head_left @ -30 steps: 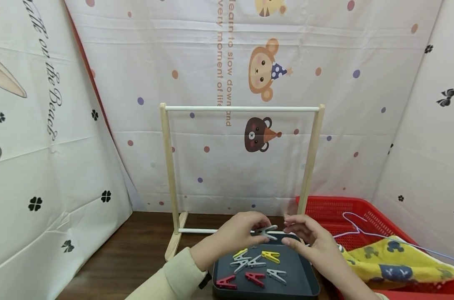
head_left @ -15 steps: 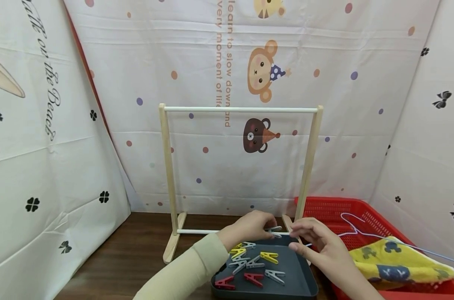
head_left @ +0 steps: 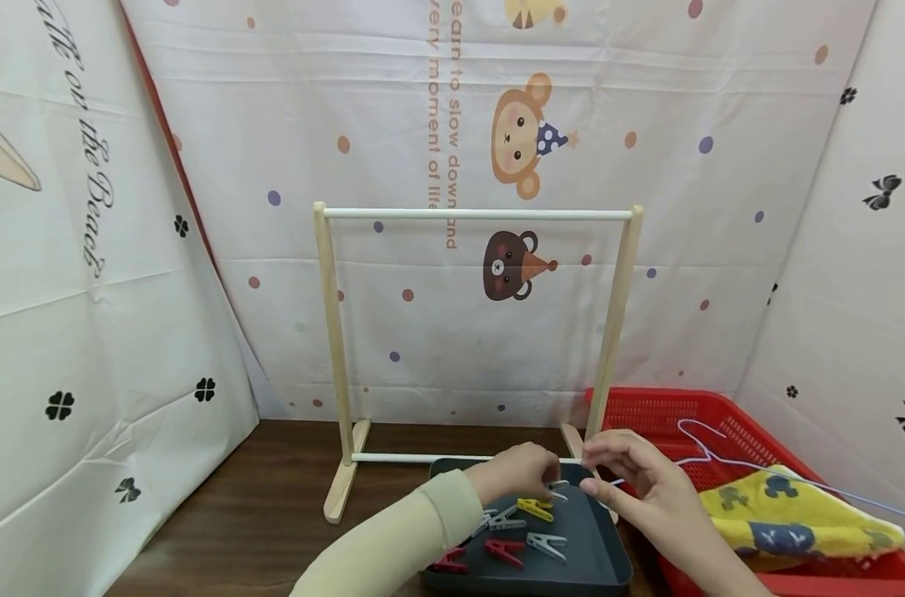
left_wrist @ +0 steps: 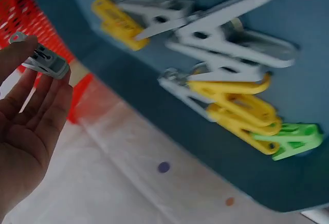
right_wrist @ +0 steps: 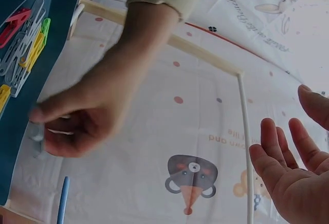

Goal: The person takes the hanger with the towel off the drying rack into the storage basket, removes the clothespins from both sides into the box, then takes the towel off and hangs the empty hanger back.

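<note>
My left hand (head_left: pixel 523 471) is low over the far part of the dark tray (head_left: pixel 601 539). Its thumb and fingers pinch a grey clothespin (left_wrist: pixel 47 62), best seen in the left wrist view. More clothespins lie in the tray: a yellow one (head_left: pixel 536 509), a red one (head_left: pixel 504 550) and a pale grey one (head_left: pixel 547 546) among them. A green clothespin (left_wrist: pixel 293 141) shows in the left wrist view beside yellow ones. To the right of the tray, my right hand (head_left: pixel 649 502) holds nothing, its fingers loosely bent and parted from the thumb.
Behind the tray stands a wooden rack (head_left: pixel 333 332) with a white top bar (head_left: pixel 474 214). At the right is a red basket (head_left: pixel 654 406) with a pale lilac hanger (head_left: pixel 709 454) and a yellow patterned cloth (head_left: pixel 795 522). Printed sheets (head_left: pixel 422 124) surround the brown table (head_left: pixel 221 497).
My left hand has moved down and slightly right, carrying the grey clothespin from above the tray's far edge to low over the tray. The right hand has shifted slightly right.
</note>
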Tool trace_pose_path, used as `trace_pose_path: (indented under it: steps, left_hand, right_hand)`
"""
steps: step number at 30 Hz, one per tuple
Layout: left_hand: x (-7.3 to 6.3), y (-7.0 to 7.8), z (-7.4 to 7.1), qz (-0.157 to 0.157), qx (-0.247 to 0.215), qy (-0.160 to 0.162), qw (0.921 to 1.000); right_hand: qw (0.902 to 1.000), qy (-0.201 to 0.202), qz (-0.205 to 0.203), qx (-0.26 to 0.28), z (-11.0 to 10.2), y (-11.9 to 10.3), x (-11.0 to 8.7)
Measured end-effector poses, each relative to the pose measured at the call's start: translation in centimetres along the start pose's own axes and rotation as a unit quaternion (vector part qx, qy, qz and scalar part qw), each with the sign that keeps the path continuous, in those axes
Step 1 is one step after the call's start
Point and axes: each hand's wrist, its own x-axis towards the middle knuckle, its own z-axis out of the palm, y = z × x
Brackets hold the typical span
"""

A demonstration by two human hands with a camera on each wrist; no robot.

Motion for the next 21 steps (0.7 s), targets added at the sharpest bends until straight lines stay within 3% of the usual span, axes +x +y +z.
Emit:
trace_pose_path:
  steps: [8, 16, 21]
  left_hand:
    - [0.2, -0.5, 1.6, -0.010, 0.040, -0.051, 0.9979]
    - [0.8, -0.1, 1.9, -0.015, 0.094, -0.064, 0.9934]
    - [1.1, 0.1, 1.9, -0.011, 0.120, -0.065, 0.9906]
  right_hand:
    - [0.9999, 0.000, 0.015, 0.000, -0.1, 0.0, 0.0]
    - [1.0000, -0.002, 0.000, -0.002, -0.7, 0.0, 0.1]
    - [0.9999, -0.001, 0.017, -0.004, -1.1, -0.1, 0.2]
